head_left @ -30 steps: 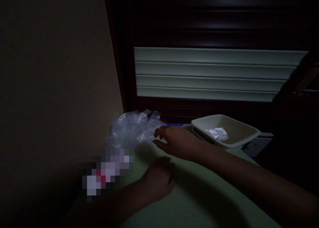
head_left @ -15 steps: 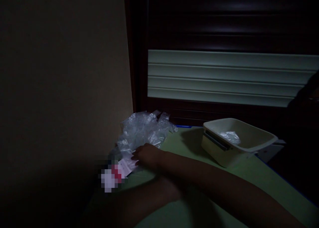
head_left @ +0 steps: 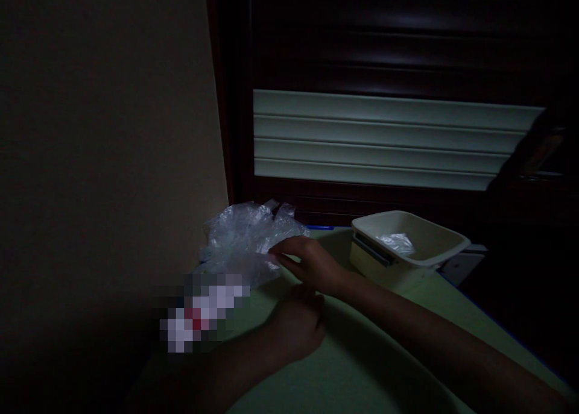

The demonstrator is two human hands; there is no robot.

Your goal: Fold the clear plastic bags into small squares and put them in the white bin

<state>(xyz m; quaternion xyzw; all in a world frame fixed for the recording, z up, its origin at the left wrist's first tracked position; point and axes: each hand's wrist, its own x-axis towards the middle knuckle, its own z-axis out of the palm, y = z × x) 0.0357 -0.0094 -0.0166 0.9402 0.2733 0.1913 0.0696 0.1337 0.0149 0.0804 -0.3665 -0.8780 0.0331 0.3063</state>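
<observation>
A heap of crumpled clear plastic bags (head_left: 239, 233) lies at the far left of the green table. My right hand (head_left: 314, 263) is at the right edge of this heap, thumb and forefinger pinched together on the plastic. Just below it, my left hand (head_left: 296, 323) is closed with its fingers curled in; whatever it may hold is hidden. To the left of my hands, a white and red item (head_left: 194, 317) lies in front of the bags, blurred into blocks so its kind cannot be made out.
A cream plastic tub (head_left: 407, 269) with a grey side clip stands at the back right, a piece of clear plastic (head_left: 397, 243) inside. Beside it is a pale flat object (head_left: 461, 266). A wall (head_left: 113, 131) bounds the left, and dark panelling with light slats (head_left: 384, 140) the back.
My right hand has moved right and slightly up, from the white item to the plastic heap's edge. The left hand now shows below it. The whole view has shifted a little.
</observation>
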